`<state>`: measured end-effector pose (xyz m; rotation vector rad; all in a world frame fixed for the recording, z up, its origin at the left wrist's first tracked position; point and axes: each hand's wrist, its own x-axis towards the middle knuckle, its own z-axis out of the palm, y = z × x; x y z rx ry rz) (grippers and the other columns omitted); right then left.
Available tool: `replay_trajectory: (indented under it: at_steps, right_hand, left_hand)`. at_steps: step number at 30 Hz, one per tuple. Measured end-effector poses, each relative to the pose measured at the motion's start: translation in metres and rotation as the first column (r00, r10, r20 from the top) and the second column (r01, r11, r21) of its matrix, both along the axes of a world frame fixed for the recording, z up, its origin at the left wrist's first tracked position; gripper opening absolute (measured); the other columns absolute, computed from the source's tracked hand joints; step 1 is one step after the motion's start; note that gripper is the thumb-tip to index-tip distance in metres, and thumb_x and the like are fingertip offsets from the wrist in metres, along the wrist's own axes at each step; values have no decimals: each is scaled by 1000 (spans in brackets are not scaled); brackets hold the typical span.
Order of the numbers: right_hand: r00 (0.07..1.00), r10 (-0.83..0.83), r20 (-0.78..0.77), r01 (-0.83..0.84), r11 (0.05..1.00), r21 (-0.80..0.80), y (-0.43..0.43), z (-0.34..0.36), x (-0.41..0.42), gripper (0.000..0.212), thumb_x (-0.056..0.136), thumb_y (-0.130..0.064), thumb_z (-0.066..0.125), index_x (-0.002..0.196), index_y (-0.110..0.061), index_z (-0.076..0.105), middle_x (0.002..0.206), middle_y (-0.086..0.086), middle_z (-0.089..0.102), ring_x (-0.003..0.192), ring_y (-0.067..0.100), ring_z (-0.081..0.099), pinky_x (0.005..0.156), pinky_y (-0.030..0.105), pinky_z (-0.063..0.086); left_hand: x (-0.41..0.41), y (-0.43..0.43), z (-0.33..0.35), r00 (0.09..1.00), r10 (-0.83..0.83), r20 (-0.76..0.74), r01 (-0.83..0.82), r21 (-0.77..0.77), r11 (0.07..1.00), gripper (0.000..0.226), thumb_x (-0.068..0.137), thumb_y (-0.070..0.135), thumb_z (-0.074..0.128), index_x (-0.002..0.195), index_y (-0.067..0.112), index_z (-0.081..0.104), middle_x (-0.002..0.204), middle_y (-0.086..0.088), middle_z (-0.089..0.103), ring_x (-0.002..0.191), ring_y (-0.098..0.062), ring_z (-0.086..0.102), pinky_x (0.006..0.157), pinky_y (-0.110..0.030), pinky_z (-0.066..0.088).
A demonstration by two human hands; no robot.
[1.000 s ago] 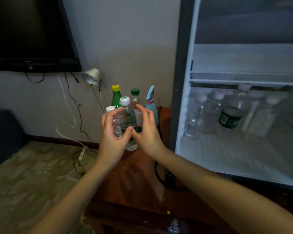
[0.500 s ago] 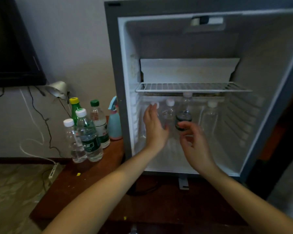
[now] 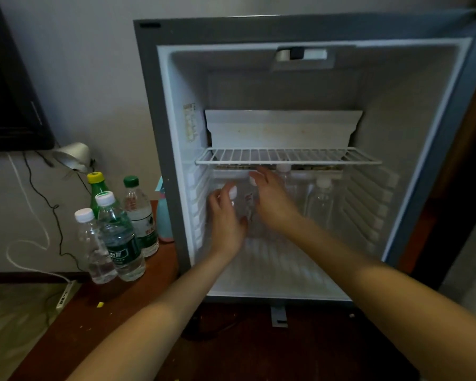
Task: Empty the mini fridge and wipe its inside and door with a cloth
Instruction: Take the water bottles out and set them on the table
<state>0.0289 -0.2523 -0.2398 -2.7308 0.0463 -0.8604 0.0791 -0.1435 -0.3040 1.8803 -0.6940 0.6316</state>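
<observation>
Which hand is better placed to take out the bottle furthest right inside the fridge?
The right hand. It is the nearer one to that bottle. The left hand is close to the left wall, beside another bottle, and would probably have to cross over the right one.

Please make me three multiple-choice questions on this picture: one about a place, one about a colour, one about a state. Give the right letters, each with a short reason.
1. Where do the four drink bottles outside the fridge stand?
A. on the wire shelf
B. on the wooden top left of the fridge
C. on the carpet

2. What colour is the cap of the green bottle?
A. red
B. yellow
C. black

3. The fridge is:
A. shut
B. open and emptied
C. open, with clear bottles inside

Answers:
1 B: they stand in a group on the brown wood beside the fridge's left wall.
2 B: its cap is plainly yellow.
3 C: the inside shows, and clear bottles stand in its lower part.
</observation>
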Motion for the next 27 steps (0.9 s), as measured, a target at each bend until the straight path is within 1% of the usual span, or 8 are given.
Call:
replay_trajectory:
  at_steps: [4,8,12,14,18,21,24,27]
  right_hand:
    - [990,-96,-101,78,982,-171,-5,1,22,67,86,-7,58,146,-5,29,153,18,22,140,35,22,111,46,29]
    - [978,-125,-165,84,968,-238,-3,-5,33,66,88,-8,54,147,-4,23,154,19,17,143,33,14,115,41,21]
    - [989,-98,-107,70,969,-236,-4,-5,33,67,82,-4,60,143,-1,32,146,21,32,135,35,28,110,38,26]
    - [999,-25,-32,18,977,-211,-3,-6,29,60,80,0,62,137,-1,43,134,22,43,124,36,39,102,39,34]
    - [991,93,95,-99,993,65,-2,-23,4,58,82,-4,68,136,-6,47,123,9,48,113,24,47,92,24,32]
    - [979,167,114,-183,973,143,-4,-42,-12,49,77,-4,73,124,-3,57,120,18,57,111,34,55,93,30,38]
    - [971,203,127,-233,921,312,3,-50,-22,34,82,-6,70,115,-2,63,115,16,64,107,31,59,94,41,47]
    - [981,134,139,-186,853,488,11,-46,-34,33,82,-13,72,114,-11,61,108,2,64,100,16,60,92,32,48]
  left_hand:
    - [-8,13,-10,998,-11,57,14,-40,999,84,72,-4,74,141,20,32,134,-6,38,121,-9,40,101,-18,34]
    - [-22,18,-18,995,-32,89,35,-36,999,83,73,-5,74,141,23,35,132,-6,42,122,-14,43,103,-25,39]
    - [-27,22,-21,994,-69,87,75,-63,995,82,73,-3,75,140,22,34,131,-6,43,122,-11,40,104,-26,37]
    - [-31,24,-22,989,-91,119,95,-27,995,82,74,-4,74,139,24,32,131,-10,46,123,-11,39,107,-17,30]
    - [-46,36,-18,949,-172,263,159,69,985,78,77,-3,72,139,21,31,133,-7,42,126,-3,31,109,-8,20]
    - [-64,53,-11,910,-230,344,215,81,973,78,76,-4,73,139,18,32,132,-4,37,128,0,28,110,-13,22]
    - [-88,75,0,911,-258,322,262,32,965,79,76,0,76,138,20,31,132,0,37,130,3,29,110,-16,26]
    - [-107,101,11,931,-270,248,287,-37,957,84,77,5,76,139,28,25,134,14,36,131,-2,36,110,-21,31]
